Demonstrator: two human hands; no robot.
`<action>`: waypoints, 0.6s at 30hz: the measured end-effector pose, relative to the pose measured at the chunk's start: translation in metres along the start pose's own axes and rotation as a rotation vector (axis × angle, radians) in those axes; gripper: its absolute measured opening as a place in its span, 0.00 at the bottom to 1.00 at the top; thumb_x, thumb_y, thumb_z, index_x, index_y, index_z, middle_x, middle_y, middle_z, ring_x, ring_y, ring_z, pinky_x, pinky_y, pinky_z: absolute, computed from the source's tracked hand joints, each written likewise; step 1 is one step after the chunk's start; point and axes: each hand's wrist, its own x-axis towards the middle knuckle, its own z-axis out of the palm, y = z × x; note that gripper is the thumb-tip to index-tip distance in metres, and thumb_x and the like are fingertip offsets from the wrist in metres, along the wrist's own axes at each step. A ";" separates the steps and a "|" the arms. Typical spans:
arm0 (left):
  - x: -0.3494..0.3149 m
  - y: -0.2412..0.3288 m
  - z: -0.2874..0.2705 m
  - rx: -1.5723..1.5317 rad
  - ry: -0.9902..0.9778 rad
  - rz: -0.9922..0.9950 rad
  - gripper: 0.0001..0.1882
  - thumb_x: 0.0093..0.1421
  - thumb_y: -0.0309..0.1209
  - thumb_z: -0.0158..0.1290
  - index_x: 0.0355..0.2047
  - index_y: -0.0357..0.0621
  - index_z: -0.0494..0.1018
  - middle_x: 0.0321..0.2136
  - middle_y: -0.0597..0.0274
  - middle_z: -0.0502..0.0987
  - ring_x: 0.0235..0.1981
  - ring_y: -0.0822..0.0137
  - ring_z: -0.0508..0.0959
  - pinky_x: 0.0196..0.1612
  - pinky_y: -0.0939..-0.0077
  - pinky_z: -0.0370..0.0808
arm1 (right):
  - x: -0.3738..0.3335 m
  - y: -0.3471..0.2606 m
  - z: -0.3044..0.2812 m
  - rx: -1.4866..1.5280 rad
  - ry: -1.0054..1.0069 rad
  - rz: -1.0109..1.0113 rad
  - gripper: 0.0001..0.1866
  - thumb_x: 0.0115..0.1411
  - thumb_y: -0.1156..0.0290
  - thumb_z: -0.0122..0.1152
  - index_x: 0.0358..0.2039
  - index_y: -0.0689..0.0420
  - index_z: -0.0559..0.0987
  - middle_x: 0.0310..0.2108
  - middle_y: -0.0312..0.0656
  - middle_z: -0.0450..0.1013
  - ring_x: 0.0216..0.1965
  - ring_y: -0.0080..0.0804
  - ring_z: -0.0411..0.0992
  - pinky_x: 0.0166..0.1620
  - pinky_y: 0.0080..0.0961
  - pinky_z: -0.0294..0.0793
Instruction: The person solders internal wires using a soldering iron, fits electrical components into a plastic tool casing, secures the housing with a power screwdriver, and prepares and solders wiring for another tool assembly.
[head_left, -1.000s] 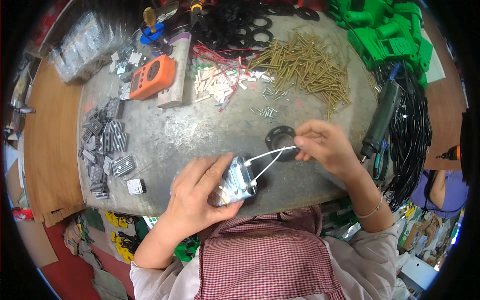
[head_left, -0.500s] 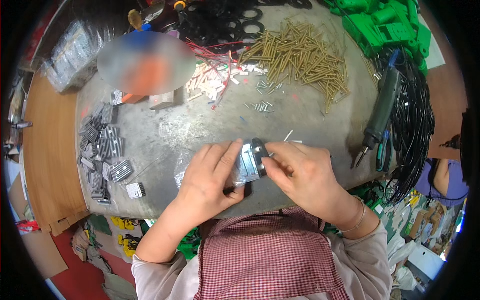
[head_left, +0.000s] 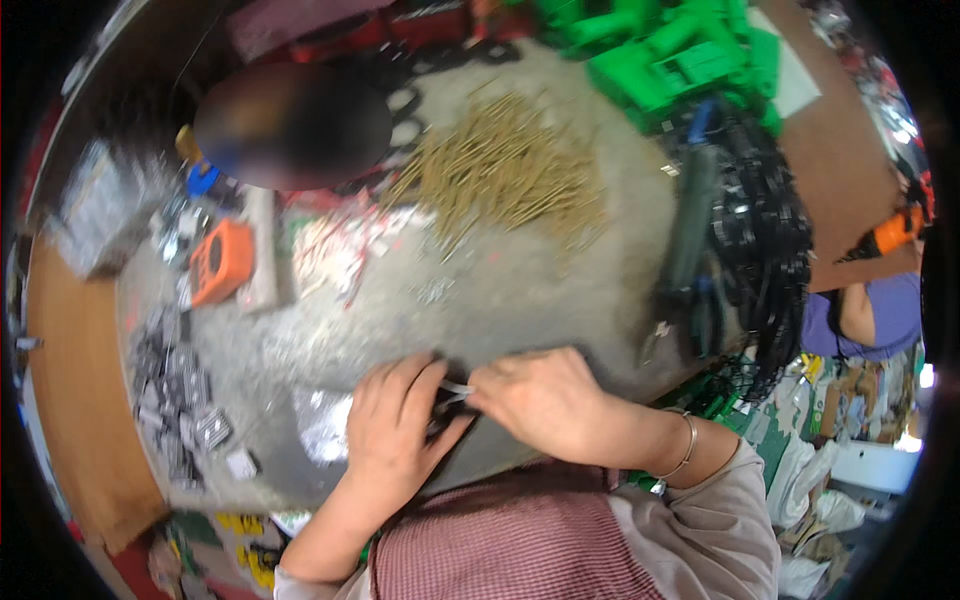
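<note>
Over the near part of the worktable, my left hand [head_left: 393,418] is curled around a small dark part [head_left: 440,412], mostly hidden by its fingers and blurred. Just to its right, my right hand [head_left: 540,402] pinches a thin whitish piece [head_left: 457,390] that reaches toward the dark part; whether it is wire or a strip, I cannot make out. My hands are close together, fingertips nearly meeting. Left of my left hand, a crumpled clear plastic bag [head_left: 322,425] lies on the table.
Grey finned metal blocks [head_left: 182,378] lie left, near an orange device [head_left: 222,262]. White connectors [head_left: 335,245], small silver screws [head_left: 435,290] and long brass screws [head_left: 510,165] lie beyond. Right are a power screwdriver [head_left: 692,215], black cables [head_left: 768,250] and green housings [head_left: 680,65]. Another person's arm [head_left: 865,318] shows.
The view has shifted, so the table's contents appear lower and further left. The silvery face of the held part, visible before, is now hidden, and a whitish piece shows at my right fingertips.
</note>
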 end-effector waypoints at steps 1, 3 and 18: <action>-0.002 0.003 -0.005 0.038 0.001 -0.003 0.41 0.37 0.35 0.71 0.53 0.39 0.70 0.50 0.49 0.74 0.49 0.45 0.74 0.52 0.53 0.70 | -0.001 0.003 -0.008 -0.018 -0.077 0.002 0.09 0.61 0.64 0.60 0.29 0.55 0.76 0.27 0.41 0.75 0.28 0.43 0.76 0.30 0.39 0.75; -0.003 0.005 -0.009 0.045 -0.012 0.014 0.41 0.37 0.36 0.72 0.54 0.39 0.69 0.51 0.48 0.74 0.49 0.44 0.74 0.53 0.52 0.70 | -0.003 0.015 -0.036 -0.053 -0.109 0.014 0.09 0.61 0.65 0.56 0.29 0.56 0.79 0.28 0.44 0.78 0.30 0.43 0.79 0.32 0.38 0.77; -0.032 -0.011 -0.018 0.020 0.092 0.018 0.49 0.49 0.52 0.65 0.64 0.38 0.59 0.62 0.38 0.63 0.58 0.40 0.68 0.59 0.44 0.63 | 0.087 0.208 -0.159 -0.413 0.515 0.695 0.33 0.57 0.43 0.62 0.52 0.56 0.75 0.43 0.51 0.78 0.45 0.49 0.77 0.45 0.43 0.77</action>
